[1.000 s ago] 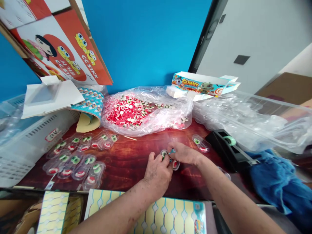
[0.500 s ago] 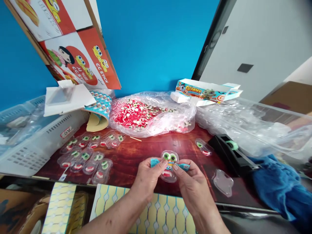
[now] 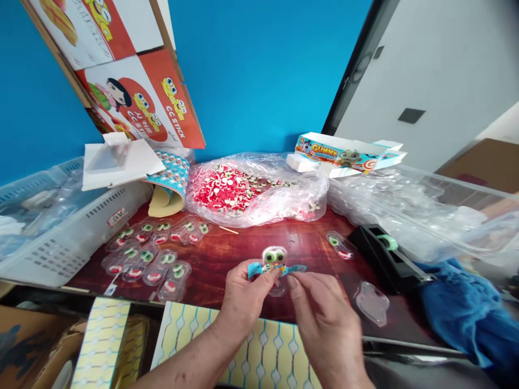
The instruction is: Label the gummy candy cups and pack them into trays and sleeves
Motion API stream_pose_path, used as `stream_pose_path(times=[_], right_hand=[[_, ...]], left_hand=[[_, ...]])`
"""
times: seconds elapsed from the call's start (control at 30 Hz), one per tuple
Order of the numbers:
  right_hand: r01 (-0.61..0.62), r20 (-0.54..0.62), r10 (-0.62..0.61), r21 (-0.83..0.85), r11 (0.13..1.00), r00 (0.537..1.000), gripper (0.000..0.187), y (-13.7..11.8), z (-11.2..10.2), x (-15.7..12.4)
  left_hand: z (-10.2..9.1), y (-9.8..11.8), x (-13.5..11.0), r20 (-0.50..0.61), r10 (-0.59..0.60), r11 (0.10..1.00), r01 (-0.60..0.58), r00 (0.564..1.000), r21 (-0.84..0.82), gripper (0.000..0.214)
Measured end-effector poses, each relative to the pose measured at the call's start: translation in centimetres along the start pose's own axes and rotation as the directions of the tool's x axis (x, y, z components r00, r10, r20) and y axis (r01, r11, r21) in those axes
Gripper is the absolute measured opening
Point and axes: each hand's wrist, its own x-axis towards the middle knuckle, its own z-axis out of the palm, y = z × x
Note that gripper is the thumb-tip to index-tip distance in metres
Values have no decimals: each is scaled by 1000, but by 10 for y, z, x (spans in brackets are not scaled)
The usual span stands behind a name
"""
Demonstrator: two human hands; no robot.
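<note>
Red-brown tabletop (image 3: 239, 248), blue wall (image 3: 263, 70) behind. Left fingers (image 3: 264, 284) pinch blue label (image 3: 254, 268) on clear pack (image 3: 274, 256); right fingers (image 3: 299, 296) bunched at label's end, grip unclear.

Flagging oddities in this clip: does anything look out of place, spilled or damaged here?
Slightly: one filled pack lies alone beside the tape dispenser, while most similar packs are grouped at left. A thin stick lies loose before the candy bag. No clear spill or damage shows.

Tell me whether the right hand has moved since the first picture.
Yes: judged against the black tape dispenser, the right hand has come back toward the person's own body.
</note>
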Motion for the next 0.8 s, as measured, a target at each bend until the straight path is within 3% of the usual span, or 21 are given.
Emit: stream_pose_path(times=[0.1,0.17,0.23,0.3,0.47,0.63,0.7,0.8], right_hand=[[-195,121,176,170,966,977,14,-4,8,-7],[-364,276,278,342,866,920,17,-4,12,-10],[-485,414,300,473,735,859,19,0,13,-11],[-552,464,324,539,636,825,19,5,12,-13],[-661,449,499,616,428,741,19,10,7,-11],[-692,560,488,709,135,670,23,-8,3,-5],[-695,580,474,712,101,662,24,-12,2,-5],[-700,571,472,697,153,672,20,-11,3,-8]], left_hand=[[2,2,-6,98,-13,1000,13,995,0,21],[2,3,-8,164,-54,998,56,985,-9,22],[1,6,-8,203,-96,995,98,975,0,24],[0,11,-7,230,-121,993,116,965,37,25],[-6,28,-1,370,-161,986,132,915,102,30],[-5,26,3,375,-219,972,236,901,1,32],[-2,22,1,383,-284,942,329,879,-58,31],[2,20,-1,438,-370,893,444,819,-76,30]])
